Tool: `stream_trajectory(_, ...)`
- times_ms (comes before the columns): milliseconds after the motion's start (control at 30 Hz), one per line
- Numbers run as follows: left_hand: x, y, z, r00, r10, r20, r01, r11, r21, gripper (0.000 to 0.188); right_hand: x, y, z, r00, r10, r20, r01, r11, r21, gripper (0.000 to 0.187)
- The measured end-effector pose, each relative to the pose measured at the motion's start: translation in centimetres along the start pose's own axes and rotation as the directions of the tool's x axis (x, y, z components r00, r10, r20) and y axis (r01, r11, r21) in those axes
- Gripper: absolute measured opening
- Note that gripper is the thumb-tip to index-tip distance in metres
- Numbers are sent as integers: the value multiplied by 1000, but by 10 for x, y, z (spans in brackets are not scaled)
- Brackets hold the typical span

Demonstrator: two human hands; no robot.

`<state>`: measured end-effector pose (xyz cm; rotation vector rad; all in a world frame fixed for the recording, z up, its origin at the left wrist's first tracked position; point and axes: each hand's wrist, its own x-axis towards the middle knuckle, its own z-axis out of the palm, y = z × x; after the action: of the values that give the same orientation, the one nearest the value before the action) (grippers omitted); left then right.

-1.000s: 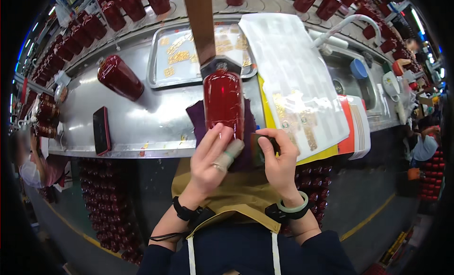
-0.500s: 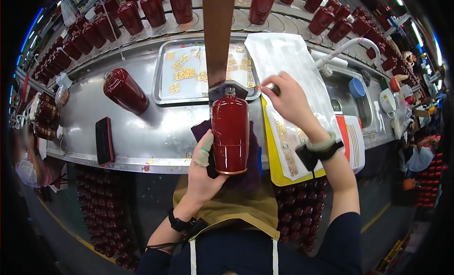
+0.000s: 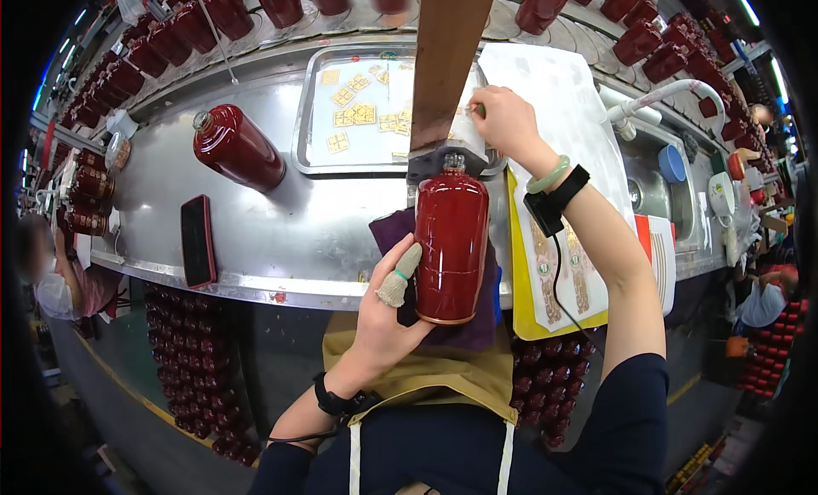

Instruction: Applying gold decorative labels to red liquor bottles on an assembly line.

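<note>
My left hand (image 3: 385, 320), a cloth cot on one finger, grips the lower left side of a glossy dark red bottle (image 3: 452, 248). Its glass neck lies by the foot of a brown post (image 3: 450, 60). Over the right end of a metal tray (image 3: 300, 112), my right hand (image 3: 509, 124) has its fingers pinched together. Something small and dark green shows between them, too hidden to name. Gold square stickers (image 3: 362, 113) lie on the tray's white sheet; the post hides part of them. Under the held bottle is a dark purple cloth (image 3: 388, 233).
Left on the steel counter are a second red bottle (image 3: 239, 150) and a phone (image 3: 198, 239). White sheets with gold decals (image 3: 558, 273) lie over a yellow board (image 3: 528, 330) at right. Beyond are a sink with a white tap (image 3: 665, 90) and a conveyor of red bottles (image 3: 277, 2).
My right hand has moved farther out, over the tray's right end. My left hand still grips the bottle. The whole view has shifted, so the scene sits farther right.
</note>
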<state>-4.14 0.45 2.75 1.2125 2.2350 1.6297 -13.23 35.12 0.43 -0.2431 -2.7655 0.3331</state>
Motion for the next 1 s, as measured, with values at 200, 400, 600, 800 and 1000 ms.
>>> stream_trajectory(200,0,6,3,1000,1,-31,-2,1000,-13,84,-11,2,-6,991,110,81,-117,989,88,19)
stream_trajectory(400,-1,14,-3,994,110,26,-112,980,165,80,-17,2,-2,996,93,-18,-90,987,132,11)
stream_trajectory(600,-2,3,6,1000,20,-2,-20,1000,11,98,-31,6,-33,865,419,276,-465,463,755,27)
stream_trajectory(800,7,20,-10,996,1,92,-4,1000,30,124,-64,-56,-105,954,267,-138,-126,771,624,9)
stream_trajectory(1000,38,13,-4,962,-259,91,257,733,-629,84,-119,-122,-127,872,-404,-275,429,902,37,26)
